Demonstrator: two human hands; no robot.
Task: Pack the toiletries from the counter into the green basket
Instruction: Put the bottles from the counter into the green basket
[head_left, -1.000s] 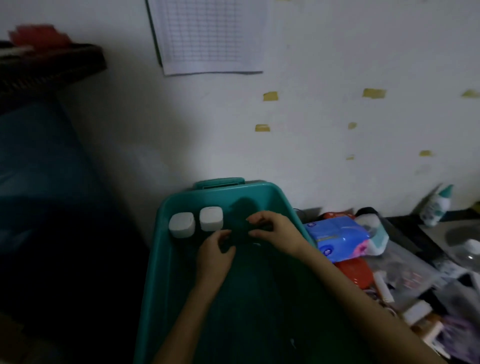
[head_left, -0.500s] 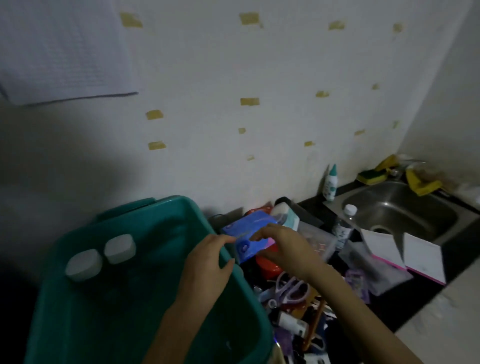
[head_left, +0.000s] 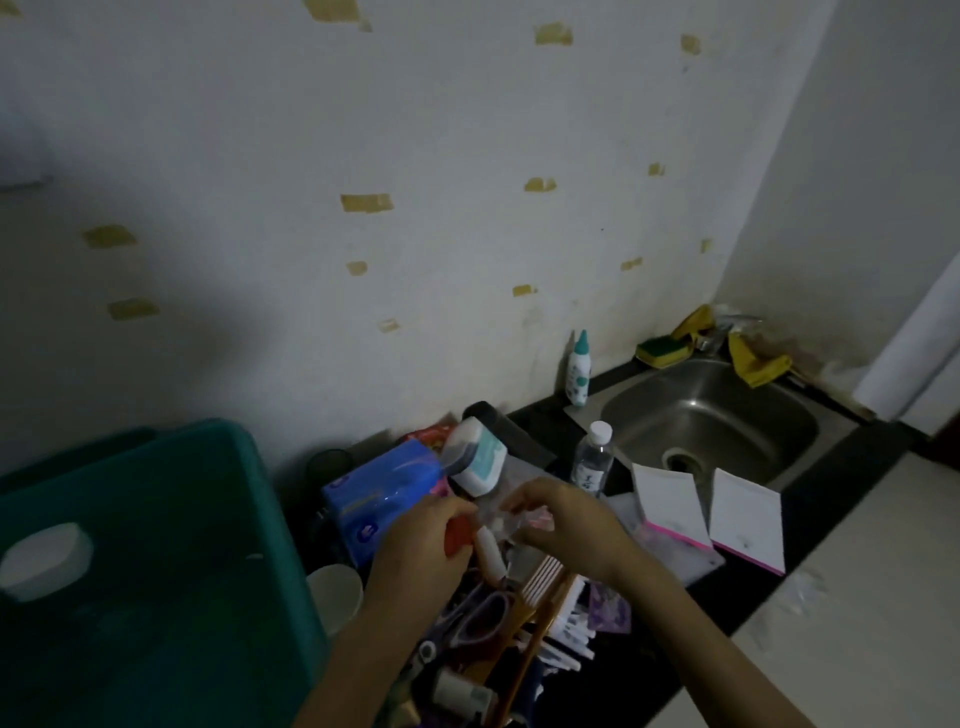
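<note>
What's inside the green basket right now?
One white-capped container shows against the left wall of the green basket. The rest of the interior is dark, and the near part is cut off by the frame.

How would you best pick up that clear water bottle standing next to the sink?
Take the water bottle around its middle, just below the white cap, coming from the front. It stands upright with round, straight sides, and the sink lies to its right. A side wrap with one hand looks steadier than pinching the small cap.
</note>
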